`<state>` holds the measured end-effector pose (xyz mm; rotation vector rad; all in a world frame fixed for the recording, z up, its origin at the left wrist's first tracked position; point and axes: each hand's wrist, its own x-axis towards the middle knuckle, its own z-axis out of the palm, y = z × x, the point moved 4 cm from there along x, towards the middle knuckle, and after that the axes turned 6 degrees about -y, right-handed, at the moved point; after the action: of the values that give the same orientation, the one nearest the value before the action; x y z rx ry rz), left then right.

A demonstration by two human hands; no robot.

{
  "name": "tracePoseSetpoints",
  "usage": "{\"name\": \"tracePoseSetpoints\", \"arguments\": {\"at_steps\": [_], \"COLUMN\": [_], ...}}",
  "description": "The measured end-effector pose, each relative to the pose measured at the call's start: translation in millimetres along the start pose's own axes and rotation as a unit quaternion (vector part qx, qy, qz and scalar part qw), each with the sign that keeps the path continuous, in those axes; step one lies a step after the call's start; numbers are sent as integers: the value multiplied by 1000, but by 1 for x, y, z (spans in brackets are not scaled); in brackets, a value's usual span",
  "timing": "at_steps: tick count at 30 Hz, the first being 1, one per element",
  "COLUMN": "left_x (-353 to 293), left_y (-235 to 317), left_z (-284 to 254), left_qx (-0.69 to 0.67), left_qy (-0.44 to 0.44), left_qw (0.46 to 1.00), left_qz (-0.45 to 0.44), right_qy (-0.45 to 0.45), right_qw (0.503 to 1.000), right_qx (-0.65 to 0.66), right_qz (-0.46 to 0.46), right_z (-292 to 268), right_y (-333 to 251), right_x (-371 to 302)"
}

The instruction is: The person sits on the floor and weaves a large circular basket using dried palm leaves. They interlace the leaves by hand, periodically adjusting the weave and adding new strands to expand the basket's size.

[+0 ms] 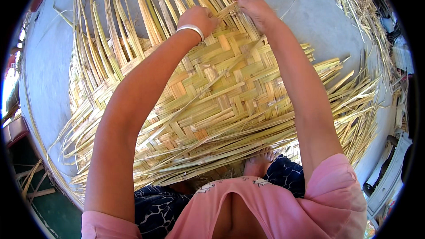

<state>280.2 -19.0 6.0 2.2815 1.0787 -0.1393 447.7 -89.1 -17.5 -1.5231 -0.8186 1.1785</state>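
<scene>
A broad woven mat (212,88) of flat yellow-green reed strips lies on the floor in front of me, its strips crossing in a diagonal pattern. Both my hands are at its far edge. My left hand (199,17), with a silver bangle at the wrist, is closed with its fingers curled on a strip. Just to the right, my right hand (254,9) pinches the same reed strip (228,10), which runs between the two hands. Unwoven strip ends (150,13) fan out beyond the far edge. My fingertips are partly hidden.
Loose long reeds (212,150) lie across the mat's near side, by my bare foot (259,161). More strip ends (354,106) spread out at the right. A heap of dry reed scraps (354,4) lies at the far right on the grey floor (305,13). A dark red object (17,130) stands at the left.
</scene>
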Motion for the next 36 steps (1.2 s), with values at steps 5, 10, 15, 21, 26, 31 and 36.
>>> {"name": "tracePoseSetpoints", "arguments": {"at_steps": [5,10,15,21,26,31,36], "left_x": [-9,-14,-16,-16,-14,-5,23], "left_y": [5,2,-1,-3,-11,-13,-28], "left_z": [-6,-10,-11,-10,-6,1,10], "left_qx": [-14,-45,-103,-139,-162,-181,-194], "left_qy": [49,106,132,96,95,42,-76], "left_qw": [998,992,983,977,970,971,972], "left_qz": [-42,-56,-77,-131,-156,-150,-109], "right_qy": [101,-40,-95,-159,-125,-119,-140], "right_qw": [953,980,986,969,988,990,989], "right_qx": [-278,-115,-38,61,0,-63,-30], "right_qz": [62,158,133,178,94,49,19], "right_z": [11,17,23,32,38,35,47], "right_y": [-15,-18,-22,-28,-35,-37,-49], "right_x": [30,46,42,36,27,19,8]}}
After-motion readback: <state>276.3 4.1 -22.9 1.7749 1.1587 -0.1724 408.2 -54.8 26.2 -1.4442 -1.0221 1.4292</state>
